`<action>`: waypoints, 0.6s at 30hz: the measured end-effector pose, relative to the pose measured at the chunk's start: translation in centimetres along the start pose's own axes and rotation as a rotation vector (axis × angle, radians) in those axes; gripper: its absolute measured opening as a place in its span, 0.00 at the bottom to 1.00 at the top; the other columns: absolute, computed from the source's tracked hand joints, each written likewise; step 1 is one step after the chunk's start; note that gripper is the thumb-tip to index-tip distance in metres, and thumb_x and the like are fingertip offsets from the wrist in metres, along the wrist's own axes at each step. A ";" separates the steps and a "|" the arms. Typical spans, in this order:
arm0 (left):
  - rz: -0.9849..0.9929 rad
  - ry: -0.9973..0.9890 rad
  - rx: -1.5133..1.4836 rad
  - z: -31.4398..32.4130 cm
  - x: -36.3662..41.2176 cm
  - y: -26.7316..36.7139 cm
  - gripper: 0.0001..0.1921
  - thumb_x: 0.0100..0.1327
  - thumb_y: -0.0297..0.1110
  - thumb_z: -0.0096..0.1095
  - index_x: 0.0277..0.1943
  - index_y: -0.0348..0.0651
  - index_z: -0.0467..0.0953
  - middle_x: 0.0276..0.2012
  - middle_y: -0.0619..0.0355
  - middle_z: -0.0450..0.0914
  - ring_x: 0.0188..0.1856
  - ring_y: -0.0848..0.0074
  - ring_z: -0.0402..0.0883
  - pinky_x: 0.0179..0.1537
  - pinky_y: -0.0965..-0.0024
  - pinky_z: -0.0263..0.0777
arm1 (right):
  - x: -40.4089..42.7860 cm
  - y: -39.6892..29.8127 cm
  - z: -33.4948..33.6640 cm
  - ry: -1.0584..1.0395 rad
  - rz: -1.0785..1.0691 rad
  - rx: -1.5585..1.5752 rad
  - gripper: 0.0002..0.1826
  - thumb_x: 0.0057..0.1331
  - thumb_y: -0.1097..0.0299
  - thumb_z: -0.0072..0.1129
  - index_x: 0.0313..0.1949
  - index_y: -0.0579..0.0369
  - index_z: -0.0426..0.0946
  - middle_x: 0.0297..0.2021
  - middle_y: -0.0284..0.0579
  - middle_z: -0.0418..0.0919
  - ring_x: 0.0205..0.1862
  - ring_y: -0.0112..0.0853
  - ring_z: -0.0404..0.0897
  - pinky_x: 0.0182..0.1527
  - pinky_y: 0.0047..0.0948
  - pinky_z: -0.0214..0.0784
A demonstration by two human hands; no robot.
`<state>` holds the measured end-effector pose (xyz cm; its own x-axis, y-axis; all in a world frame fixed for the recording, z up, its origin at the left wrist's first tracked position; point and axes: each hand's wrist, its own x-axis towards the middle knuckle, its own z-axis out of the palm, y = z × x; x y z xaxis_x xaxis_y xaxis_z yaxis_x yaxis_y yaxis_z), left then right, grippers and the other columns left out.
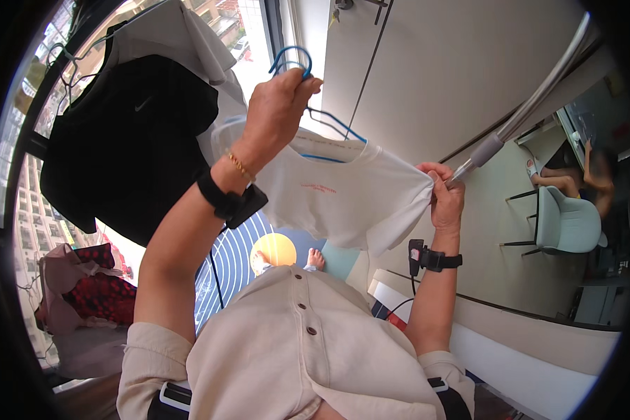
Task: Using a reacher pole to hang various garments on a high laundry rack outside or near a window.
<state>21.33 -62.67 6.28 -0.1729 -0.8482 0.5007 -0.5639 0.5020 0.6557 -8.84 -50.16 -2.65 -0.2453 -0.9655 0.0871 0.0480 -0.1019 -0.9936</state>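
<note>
My left hand is raised at upper centre, its fingers closed around blue hangers just below the hooks. A white T-shirt with small red print on its chest hangs beneath, with part of a blue hanger inside its neck. At the right, my right hand pinches the shirt's sleeve and draws it out sideways. The lower end of a metal pole with a grey collar meets that same hand; whether the hand grips the pole too, I cannot tell.
A black T-shirt and pale clothes hang on the left by the window. Patterned red and pink garments hang lower left. A white door stands ahead. At far right, a person sits near a pale chair.
</note>
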 end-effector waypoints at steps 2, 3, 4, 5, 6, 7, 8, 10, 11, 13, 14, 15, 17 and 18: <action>-0.110 -0.063 -0.215 1.4 -1.7 -0.4 0.11 0.64 0.35 0.57 0.31 0.36 0.75 0.25 0.46 0.78 0.27 0.59 0.77 0.30 0.65 0.69 | -0.5 0.1 -0.8 0.044 -0.048 -0.159 0.08 0.63 0.72 0.55 0.39 0.59 0.80 0.33 0.37 0.83 0.26 0.17 0.71 0.26 0.16 0.59; -0.291 -0.054 -0.393 1.2 -2.2 -0.7 0.10 0.63 0.34 0.57 0.31 0.36 0.74 0.27 0.45 0.78 0.30 0.57 0.78 0.32 0.63 0.70 | -0.4 0.4 -0.8 -0.020 -0.073 -0.309 0.09 0.62 0.72 0.54 0.39 0.59 0.80 0.34 0.37 0.83 0.25 0.15 0.69 0.23 0.15 0.55; -0.116 -0.056 -0.290 1.0 -2.7 -0.9 0.09 0.63 0.34 0.57 0.32 0.36 0.74 0.29 0.45 0.78 0.31 0.56 0.78 0.33 0.63 0.71 | -0.4 0.7 -0.7 0.036 -0.066 -0.260 0.09 0.62 0.72 0.54 0.40 0.58 0.80 0.34 0.36 0.83 0.24 0.15 0.67 0.22 0.15 0.54; -0.107 -0.042 -0.131 0.9 -3.3 -0.9 0.08 0.62 0.33 0.58 0.32 0.36 0.74 0.30 0.45 0.78 0.33 0.56 0.78 0.34 0.62 0.71 | -0.4 1.0 -0.5 0.006 -0.002 -0.232 0.09 0.62 0.72 0.53 0.40 0.58 0.80 0.33 0.36 0.82 0.22 0.14 0.65 0.22 0.15 0.52; 0.034 -0.025 -0.070 0.8 -3.5 -0.8 0.08 0.62 0.33 0.58 0.34 0.36 0.73 0.30 0.46 0.78 0.32 0.57 0.79 0.34 0.62 0.71 | -0.4 1.0 -0.5 0.029 0.001 -0.246 0.10 0.62 0.71 0.54 0.40 0.59 0.80 0.33 0.36 0.82 0.21 0.15 0.64 0.21 0.15 0.53; 0.040 -0.037 0.046 0.6 -3.7 -0.7 0.09 0.62 0.33 0.59 0.36 0.35 0.73 0.30 0.48 0.78 0.32 0.58 0.80 0.33 0.62 0.71 | -0.5 0.8 -0.7 -0.001 0.091 -0.287 0.10 0.62 0.70 0.54 0.41 0.61 0.79 0.33 0.37 0.82 0.20 0.15 0.63 0.21 0.15 0.53; 0.069 -0.014 0.052 0.3 -3.8 -0.5 0.09 0.61 0.33 0.59 0.36 0.36 0.73 0.30 0.48 0.78 0.33 0.56 0.79 0.33 0.60 0.72 | -0.6 0.8 -0.7 -0.019 0.068 -0.210 0.12 0.62 0.69 0.55 0.42 0.63 0.79 0.31 0.38 0.81 0.19 0.16 0.63 0.21 0.15 0.54; 0.031 -0.026 0.099 -0.5 -4.2 -0.2 0.08 0.60 0.32 0.59 0.35 0.37 0.71 0.29 0.48 0.77 0.33 0.55 0.79 0.33 0.59 0.74 | -0.3 0.9 -0.5 -0.115 0.094 -0.147 0.15 0.62 0.67 0.56 0.43 0.65 0.78 0.28 0.38 0.80 0.18 0.16 0.63 0.20 0.15 0.55; -0.018 -0.063 0.139 -1.1 -4.5 -0.2 0.07 0.60 0.32 0.59 0.34 0.37 0.71 0.29 0.49 0.77 0.32 0.56 0.79 0.33 0.60 0.75 | -0.2 0.9 -0.5 -0.197 0.106 -0.094 0.18 0.62 0.63 0.58 0.44 0.67 0.77 0.25 0.37 0.77 0.17 0.17 0.63 0.21 0.16 0.57; -0.009 -0.012 0.113 -1.9 -5.4 0.3 0.07 0.59 0.32 0.60 0.35 0.38 0.71 0.30 0.49 0.77 0.32 0.57 0.79 0.33 0.61 0.75 | -0.1 1.2 -0.7 -0.321 0.117 -0.044 0.22 0.62 0.60 0.60 0.46 0.69 0.76 0.21 0.36 0.74 0.16 0.17 0.63 0.21 0.17 0.59; -0.006 -0.014 0.105 -2.3 -5.7 0.8 0.07 0.59 0.31 0.60 0.33 0.37 0.72 0.30 0.49 0.78 0.33 0.56 0.80 0.33 0.60 0.75 | 0.0 1.3 -0.6 -0.372 0.116 -0.065 0.25 0.61 0.57 0.61 0.48 0.68 0.75 0.19 0.34 0.71 0.15 0.18 0.63 0.21 0.17 0.59; -0.047 -0.053 0.126 -2.6 -6.1 1.3 0.08 0.59 0.31 0.60 0.32 0.36 0.73 0.30 0.48 0.79 0.33 0.56 0.80 0.33 0.59 0.75 | 0.2 1.5 -0.4 -0.470 0.147 -0.092 0.27 0.61 0.54 0.63 0.49 0.68 0.75 0.16 0.33 0.68 0.15 0.18 0.63 0.21 0.17 0.60; -0.032 0.022 0.109 -3.9 -6.7 2.7 0.08 0.59 0.32 0.60 0.32 0.35 0.72 0.30 0.47 0.78 0.34 0.55 0.80 0.34 0.58 0.75 | 0.4 1.4 0.4 -0.463 0.121 -0.085 0.27 0.60 0.56 0.64 0.49 0.68 0.75 0.15 0.32 0.67 0.15 0.19 0.64 0.22 0.19 0.61; -0.062 0.028 0.083 -4.9 -7.0 3.5 0.09 0.59 0.32 0.60 0.31 0.35 0.72 0.30 0.47 0.78 0.33 0.55 0.80 0.34 0.58 0.74 | 0.4 1.1 1.0 -0.447 0.130 -0.067 0.24 0.60 0.61 0.62 0.49 0.68 0.74 0.15 0.33 0.68 0.15 0.20 0.65 0.21 0.19 0.61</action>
<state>24.50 -54.12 7.78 -0.1138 -0.8713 0.4773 -0.6377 0.4325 0.6374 -7.93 -50.85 -3.62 0.2006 -0.9792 -0.0306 -0.0156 0.0281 -0.9995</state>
